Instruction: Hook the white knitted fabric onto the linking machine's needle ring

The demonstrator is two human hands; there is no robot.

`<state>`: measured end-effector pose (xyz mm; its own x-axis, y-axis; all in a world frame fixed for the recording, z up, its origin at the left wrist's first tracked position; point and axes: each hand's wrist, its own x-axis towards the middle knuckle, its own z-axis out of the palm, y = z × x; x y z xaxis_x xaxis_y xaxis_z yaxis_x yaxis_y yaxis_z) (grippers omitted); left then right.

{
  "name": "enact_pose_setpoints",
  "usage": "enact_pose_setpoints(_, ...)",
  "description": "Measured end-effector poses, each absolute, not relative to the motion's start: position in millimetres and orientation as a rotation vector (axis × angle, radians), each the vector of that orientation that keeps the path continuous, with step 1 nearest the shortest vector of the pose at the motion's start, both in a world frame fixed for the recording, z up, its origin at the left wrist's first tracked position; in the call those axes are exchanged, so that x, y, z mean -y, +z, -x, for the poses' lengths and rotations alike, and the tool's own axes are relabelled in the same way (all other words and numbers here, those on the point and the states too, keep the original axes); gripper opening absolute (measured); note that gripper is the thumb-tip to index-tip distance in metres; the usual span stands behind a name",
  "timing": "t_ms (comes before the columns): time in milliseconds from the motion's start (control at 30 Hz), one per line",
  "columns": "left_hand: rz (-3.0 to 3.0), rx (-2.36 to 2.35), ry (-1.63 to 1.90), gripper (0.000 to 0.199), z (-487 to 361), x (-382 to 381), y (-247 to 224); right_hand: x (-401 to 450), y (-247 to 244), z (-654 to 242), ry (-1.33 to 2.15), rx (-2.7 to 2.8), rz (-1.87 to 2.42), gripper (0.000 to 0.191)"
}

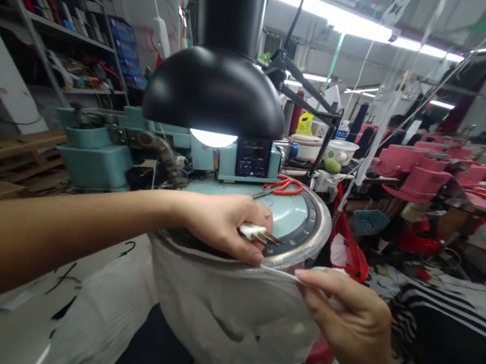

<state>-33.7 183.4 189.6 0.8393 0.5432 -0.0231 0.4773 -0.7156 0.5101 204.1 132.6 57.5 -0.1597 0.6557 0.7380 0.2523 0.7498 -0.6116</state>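
Observation:
My left hand (230, 224) is closed around a small white-handled tool with several thin metal prongs (257, 233), pointing to the right. Its thumb and fingertips press at the needle-lined rim of the round dial of a linking machine (317, 226). White knit fabric (227, 298) hangs from the front of that rim. To the right, my right hand (351, 314) pinches the fabric's edge between thumb and fingers. A taut stretch of that edge runs between the two hands. Red-handled scissors (287, 186) lie on top of the dial.
A black lamp (219, 90) hangs lit above the dial. Behind it, a phone (253, 157) stands against the teal machine. Bowls (342, 151) and a green fruit (332, 165) sit farther back. Pink machines (414, 168) line the right; a striped dark cloth (454, 345) lies below them.

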Motion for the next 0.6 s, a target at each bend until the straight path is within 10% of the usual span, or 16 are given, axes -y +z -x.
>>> enact_pose_setpoints(600, -2.597, -1.019, 0.143, 0.010, 9, -180, 189, -167, 54, -226, 0.397, 1.649, 0.992, 0.007)
